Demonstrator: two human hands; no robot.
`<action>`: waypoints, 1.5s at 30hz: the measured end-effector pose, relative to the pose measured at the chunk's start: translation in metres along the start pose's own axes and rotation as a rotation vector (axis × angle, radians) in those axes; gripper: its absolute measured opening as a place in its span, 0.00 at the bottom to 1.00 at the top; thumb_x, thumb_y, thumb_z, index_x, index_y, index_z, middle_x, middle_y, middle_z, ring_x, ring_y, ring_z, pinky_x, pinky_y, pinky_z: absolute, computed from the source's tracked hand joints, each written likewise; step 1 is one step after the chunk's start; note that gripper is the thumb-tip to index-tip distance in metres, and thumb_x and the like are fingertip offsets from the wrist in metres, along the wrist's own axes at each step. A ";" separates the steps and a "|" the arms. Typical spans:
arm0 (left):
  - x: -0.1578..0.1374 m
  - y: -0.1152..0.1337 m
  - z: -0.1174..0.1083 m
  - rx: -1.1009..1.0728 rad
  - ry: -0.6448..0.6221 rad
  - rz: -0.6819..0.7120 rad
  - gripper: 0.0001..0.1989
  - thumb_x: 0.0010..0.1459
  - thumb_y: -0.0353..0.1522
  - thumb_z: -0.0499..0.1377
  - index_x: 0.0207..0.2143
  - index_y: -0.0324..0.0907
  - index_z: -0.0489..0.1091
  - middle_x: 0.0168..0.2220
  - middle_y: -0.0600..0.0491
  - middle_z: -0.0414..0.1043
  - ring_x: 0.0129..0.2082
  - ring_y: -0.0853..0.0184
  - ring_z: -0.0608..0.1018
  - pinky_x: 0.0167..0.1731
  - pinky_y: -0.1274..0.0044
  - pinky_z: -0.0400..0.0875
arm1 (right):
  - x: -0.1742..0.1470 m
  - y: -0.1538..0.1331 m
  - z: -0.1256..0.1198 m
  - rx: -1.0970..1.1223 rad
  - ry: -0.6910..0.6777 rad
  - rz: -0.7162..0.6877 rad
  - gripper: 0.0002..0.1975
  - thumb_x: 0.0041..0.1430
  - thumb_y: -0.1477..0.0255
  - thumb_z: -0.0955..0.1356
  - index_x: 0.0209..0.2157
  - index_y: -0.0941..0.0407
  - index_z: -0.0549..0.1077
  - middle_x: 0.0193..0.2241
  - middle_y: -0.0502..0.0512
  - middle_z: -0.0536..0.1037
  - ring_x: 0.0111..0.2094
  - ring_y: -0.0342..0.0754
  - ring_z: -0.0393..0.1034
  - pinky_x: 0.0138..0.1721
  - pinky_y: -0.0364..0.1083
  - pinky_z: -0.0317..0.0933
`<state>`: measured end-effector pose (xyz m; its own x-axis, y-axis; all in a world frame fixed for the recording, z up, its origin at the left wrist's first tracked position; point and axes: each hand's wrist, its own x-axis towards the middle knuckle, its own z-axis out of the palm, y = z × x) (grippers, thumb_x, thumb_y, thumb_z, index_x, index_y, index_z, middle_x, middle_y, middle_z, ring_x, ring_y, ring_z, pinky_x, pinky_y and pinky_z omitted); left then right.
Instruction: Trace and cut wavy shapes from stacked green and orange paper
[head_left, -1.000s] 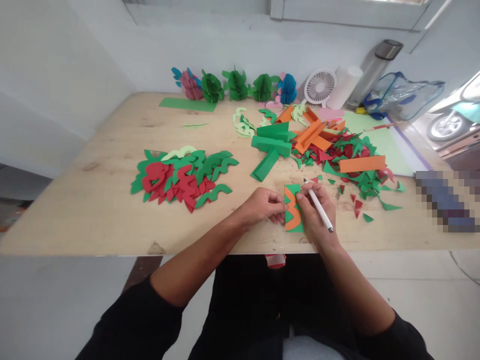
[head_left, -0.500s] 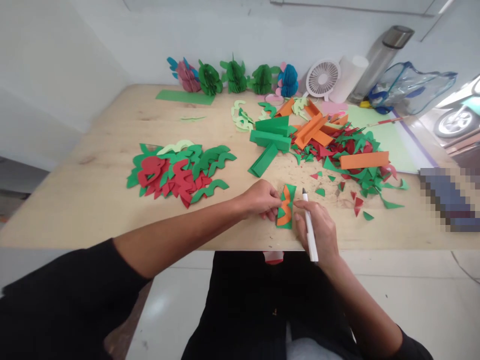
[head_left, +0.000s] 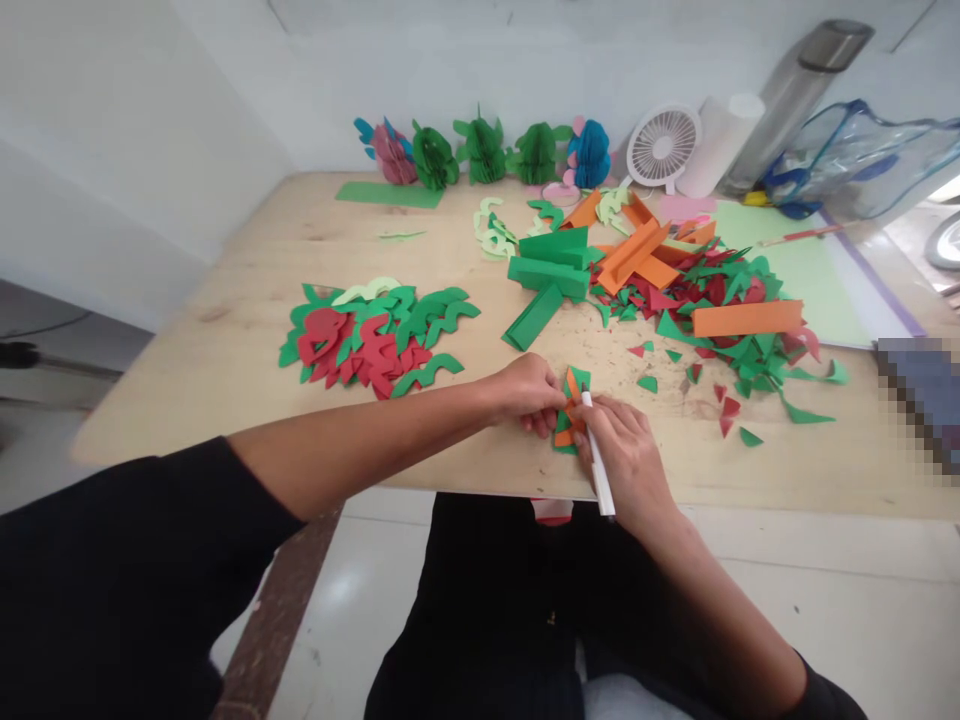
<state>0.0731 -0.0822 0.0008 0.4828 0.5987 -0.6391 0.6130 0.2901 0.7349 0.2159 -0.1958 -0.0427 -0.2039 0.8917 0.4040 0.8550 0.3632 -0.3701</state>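
Note:
Near the table's front edge, a wavy orange paper cut-out lies over a piece of green paper. My left hand is closed in a pinch at the left edge of these papers. White pen in its grip, my right hand rests over their right side and covers part of them. The pen's dark tip points away from me, close to the orange shape; whether it touches the paper I cannot tell.
Left of my hands lies a pile of red and green wavy cut-outs. Folded green strips, orange strips and heaped scraps are ahead. Paper honeycomb figures, a small fan and a bottle stand along the wall.
My right hand has moved left with the pen, from beside the papers onto them. My left hand keeps its place at their left edge. The head view has shifted slightly.

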 end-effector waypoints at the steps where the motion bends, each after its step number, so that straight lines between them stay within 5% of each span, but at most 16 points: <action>1: 0.000 0.000 0.000 0.004 -0.005 -0.002 0.15 0.52 0.25 0.58 0.14 0.37 0.66 0.12 0.56 0.68 0.12 0.76 0.68 0.13 0.84 0.61 | 0.000 0.000 0.000 -0.003 -0.002 0.000 0.11 0.68 0.74 0.60 0.44 0.56 0.72 0.44 0.61 0.79 0.50 0.54 0.71 0.48 0.52 0.62; 10: -0.013 -0.012 -0.010 0.055 0.050 0.100 0.14 0.58 0.28 0.56 0.20 0.37 0.70 0.16 0.55 0.70 0.16 0.72 0.72 0.18 0.81 0.65 | 0.000 -0.002 0.000 -0.032 0.010 -0.011 0.09 0.68 0.74 0.61 0.42 0.57 0.72 0.43 0.61 0.80 0.49 0.54 0.71 0.48 0.52 0.62; 15: -0.022 -0.051 -0.010 0.623 0.473 0.705 0.10 0.61 0.28 0.54 0.32 0.39 0.76 0.31 0.51 0.78 0.32 0.66 0.79 0.33 0.76 0.71 | 0.001 -0.002 0.000 -0.028 0.006 -0.010 0.09 0.68 0.74 0.61 0.40 0.56 0.72 0.43 0.60 0.80 0.49 0.54 0.71 0.49 0.52 0.62; 19: -0.019 -0.074 -0.003 0.925 0.576 1.089 0.14 0.67 0.29 0.49 0.37 0.38 0.75 0.43 0.47 0.78 0.42 0.63 0.78 0.42 0.71 0.72 | 0.001 -0.003 -0.001 -0.037 0.006 -0.014 0.09 0.68 0.74 0.61 0.41 0.56 0.72 0.43 0.60 0.80 0.49 0.54 0.71 0.48 0.52 0.62; 22: -0.014 -0.080 -0.001 0.994 0.594 1.213 0.12 0.67 0.28 0.50 0.43 0.37 0.74 0.49 0.47 0.77 0.49 0.61 0.76 0.48 0.68 0.71 | 0.001 -0.002 0.000 -0.049 0.002 -0.027 0.08 0.68 0.74 0.61 0.41 0.56 0.72 0.42 0.60 0.80 0.48 0.53 0.72 0.48 0.52 0.62; 35: -0.009 -0.083 -0.010 1.036 0.402 1.233 0.15 0.67 0.28 0.48 0.50 0.38 0.71 0.53 0.45 0.74 0.53 0.59 0.73 0.52 0.63 0.68 | 0.001 0.001 0.001 -0.040 -0.019 -0.040 0.06 0.67 0.75 0.62 0.41 0.54 0.71 0.44 0.58 0.80 0.50 0.53 0.71 0.50 0.52 0.62; 45: -0.011 -0.087 -0.011 0.985 0.488 1.290 0.13 0.66 0.28 0.49 0.45 0.37 0.72 0.48 0.46 0.77 0.49 0.61 0.76 0.50 0.65 0.72 | 0.001 0.000 0.000 -0.043 -0.022 -0.033 0.07 0.67 0.75 0.62 0.40 0.55 0.72 0.44 0.58 0.80 0.50 0.54 0.72 0.50 0.52 0.63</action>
<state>0.0072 -0.1060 -0.0537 0.8342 0.2685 0.4816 0.2216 -0.9631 0.1531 0.2158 -0.1949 -0.0427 -0.2421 0.8855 0.3967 0.8673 0.3808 -0.3207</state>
